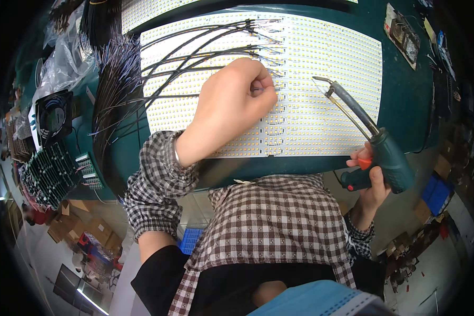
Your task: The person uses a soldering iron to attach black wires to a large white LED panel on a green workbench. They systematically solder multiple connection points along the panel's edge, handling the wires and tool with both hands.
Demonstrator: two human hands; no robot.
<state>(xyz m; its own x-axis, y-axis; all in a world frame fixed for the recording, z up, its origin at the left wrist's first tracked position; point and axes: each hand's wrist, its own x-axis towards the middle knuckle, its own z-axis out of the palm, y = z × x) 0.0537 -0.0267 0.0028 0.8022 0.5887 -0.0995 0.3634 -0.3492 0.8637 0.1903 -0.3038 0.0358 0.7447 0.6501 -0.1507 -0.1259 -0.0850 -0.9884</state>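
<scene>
A white LED panel [332, 126] with rows of small yellow chips lies on the green tabletop. Over its middle column, my left hand [234, 95] is closed in a pinch on a thin black-sheathed wire, with the fingertips close to the solder pads. Several black wires [221, 51] reach from the left to pads farther up that column. My right hand [375, 187] grips a dark green soldering gun [392, 160] with a red trigger. Its bent tip [321, 80] hovers over the panel's right half, apart from the left hand; a thin solder feed tube runs beneath the barrel.
A thick bundle of black wires [110, 79] lies left of the panel, beside crumpled clear plastic [68, 66]. Farther left are a black fan [54, 115] and stacked green circuit boards [48, 171]. Another LED panel [147, 11] lies behind. A small worn tray [403, 37] sits at far right.
</scene>
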